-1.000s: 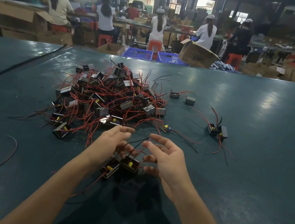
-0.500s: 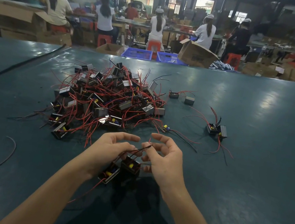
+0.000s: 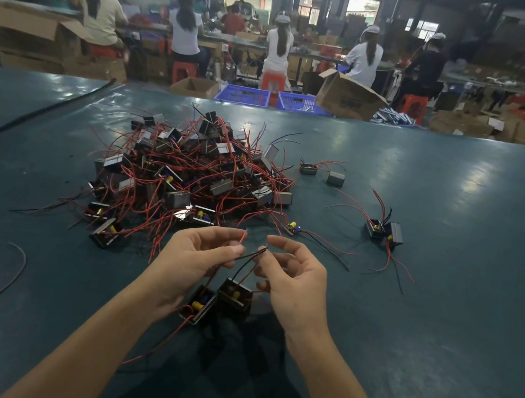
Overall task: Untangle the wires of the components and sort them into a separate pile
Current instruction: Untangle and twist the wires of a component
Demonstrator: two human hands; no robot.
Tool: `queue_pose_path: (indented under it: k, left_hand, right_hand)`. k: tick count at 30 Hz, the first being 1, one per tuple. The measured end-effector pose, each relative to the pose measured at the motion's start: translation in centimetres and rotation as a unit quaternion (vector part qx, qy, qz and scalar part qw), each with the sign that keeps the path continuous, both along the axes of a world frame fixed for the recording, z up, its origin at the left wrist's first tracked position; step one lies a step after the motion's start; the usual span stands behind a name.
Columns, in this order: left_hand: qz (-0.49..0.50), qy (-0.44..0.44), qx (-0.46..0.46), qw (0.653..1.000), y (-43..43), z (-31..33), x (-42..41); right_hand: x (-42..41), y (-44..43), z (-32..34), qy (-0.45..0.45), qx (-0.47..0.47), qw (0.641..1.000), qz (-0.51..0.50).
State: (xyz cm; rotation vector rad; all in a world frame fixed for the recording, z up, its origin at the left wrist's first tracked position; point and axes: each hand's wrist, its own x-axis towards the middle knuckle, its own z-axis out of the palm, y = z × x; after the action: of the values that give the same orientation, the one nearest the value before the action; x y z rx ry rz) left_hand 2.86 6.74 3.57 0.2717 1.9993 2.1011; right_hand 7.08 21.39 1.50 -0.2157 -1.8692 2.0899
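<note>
Two components (image 3: 234, 298) sit close together under the hands at the near edge of the teal surface (image 3: 445, 299). I cannot tell whether they rest on it or hang by their leads.

- The left grip (image 3: 195, 257) is curled. Thumb and forefinger pinch a red wire (image 3: 243, 236) whose tip pokes up above the fingers.
- The right grip (image 3: 296, 281) is curled too, pinching the end of a black wire (image 3: 245, 260) that runs down to the components.
- Writing: dark print on the tilted cardboard box (image 3: 347, 96) beyond the surface is too blurred to read.
- The main tangle (image 3: 195, 173) of red-wired components lies ahead of the hands. A sorted pair (image 3: 384, 231) sits well apart to the right.
- Versus half a second ago: the fingertips, then meeting on the black wire, have parted. The red tip now stands clear. The components, tangle and pair have not shifted.
</note>
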Motion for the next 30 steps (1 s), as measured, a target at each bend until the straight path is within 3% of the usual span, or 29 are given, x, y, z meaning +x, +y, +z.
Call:
queue_pose_path:
  k: [9,30]
  left_hand:
    - [0.016,0.069,-0.024,0.997,0.07,-0.22,0.09]
    - [-0.011,0.085,-0.059,0.995,0.13,-0.65,-0.23]
  right_hand:
    - [0.23,0.46,0.85,0.016,-0.007,0.995,0.097]
    - [0.12,0.61,0.82,0.019,-0.016,0.996,0.089]
